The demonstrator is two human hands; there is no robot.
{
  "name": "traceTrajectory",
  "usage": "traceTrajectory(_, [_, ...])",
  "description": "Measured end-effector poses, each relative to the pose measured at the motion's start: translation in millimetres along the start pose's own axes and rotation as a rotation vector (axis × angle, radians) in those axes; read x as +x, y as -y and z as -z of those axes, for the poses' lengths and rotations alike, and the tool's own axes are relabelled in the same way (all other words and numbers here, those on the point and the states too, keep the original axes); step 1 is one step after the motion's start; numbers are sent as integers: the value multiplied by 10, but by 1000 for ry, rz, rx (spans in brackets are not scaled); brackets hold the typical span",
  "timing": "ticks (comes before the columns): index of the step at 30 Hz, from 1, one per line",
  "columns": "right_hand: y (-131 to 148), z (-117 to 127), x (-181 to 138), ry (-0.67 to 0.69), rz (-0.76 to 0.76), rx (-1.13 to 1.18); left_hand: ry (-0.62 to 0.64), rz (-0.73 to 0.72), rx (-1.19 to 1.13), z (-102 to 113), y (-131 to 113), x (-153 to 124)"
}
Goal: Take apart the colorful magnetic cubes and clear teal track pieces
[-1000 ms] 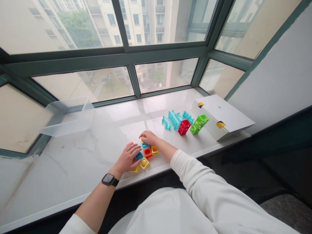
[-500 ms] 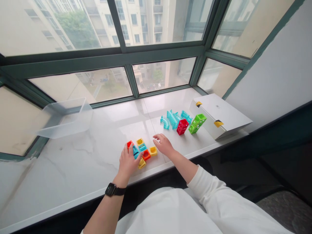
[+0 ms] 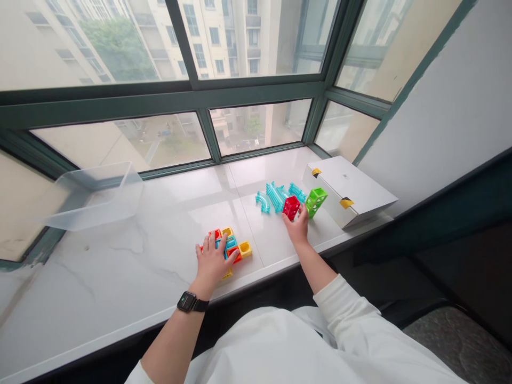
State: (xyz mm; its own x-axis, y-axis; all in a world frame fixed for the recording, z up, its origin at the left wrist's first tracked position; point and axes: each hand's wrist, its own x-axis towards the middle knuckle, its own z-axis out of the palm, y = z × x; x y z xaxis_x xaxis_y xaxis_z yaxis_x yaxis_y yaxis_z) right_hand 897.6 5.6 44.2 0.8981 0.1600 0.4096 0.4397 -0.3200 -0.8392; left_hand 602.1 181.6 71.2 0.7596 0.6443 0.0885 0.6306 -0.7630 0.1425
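My left hand (image 3: 213, 261), with a dark watch at the wrist, lies flat with fingers spread on a cluster of small red, yellow, orange and blue square blocks (image 3: 232, 244) near the sill's front edge. My right hand (image 3: 297, 226) reaches to the right and its fingers touch a red lattice block (image 3: 290, 207). Right beside that stands a green lattice block (image 3: 316, 201). Several translucent teal curved track pieces (image 3: 274, 196) lie just behind them. Whether the right fingers have closed round the red block is hidden from here.
The white marble windowsill (image 3: 132, 256) runs across the view under green-framed windows. A clear plastic tub (image 3: 94, 194) sits at the left back. A white cardboard box (image 3: 348, 191) with yellow-black tape lies at the right end, by the grey wall.
My right hand has left the block cluster and moved right to the red lattice block. My left hand stayed on the cluster, now flatter over it.
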Motion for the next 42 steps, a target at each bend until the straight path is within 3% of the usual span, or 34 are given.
traceTrajectory(4, [-138,-221,-13,3,-90,-17,-13,-44,-17,-4,95,-7])
traceTrajectory(8, [-18,-231,-287,92,-23,-12,-19,-51,-32,3,204,-26])
traceTrajectory(14, [565,-374,-785,619,268,137,-26,-60,-78,45,262,-49])
traceTrajectory(18, [911,-623,-833,897,363,196,-57,-70,-119,66,301,-67])
traceTrajectory(21, [1051,-773,-795,1033,415,157,-66,-67,-117,80,338,-87])
traceTrajectory(24, [1086,-837,-735,1087,493,36,-57,-58,-78,101,392,-105])
traceTrajectory(30, [969,-772,-548,1071,633,-208,-32,-63,-46,147,533,-132])
traceTrajectory(34, [932,-752,-457,1182,703,-333,-27,-78,-47,143,581,-136])
traceTrajectory(38, [998,-803,-435,1279,727,-451,-30,-99,-57,125,588,-132])
traceTrajectory(42, [1053,-876,-500,1218,661,-503,-21,-111,-66,107,588,-125])
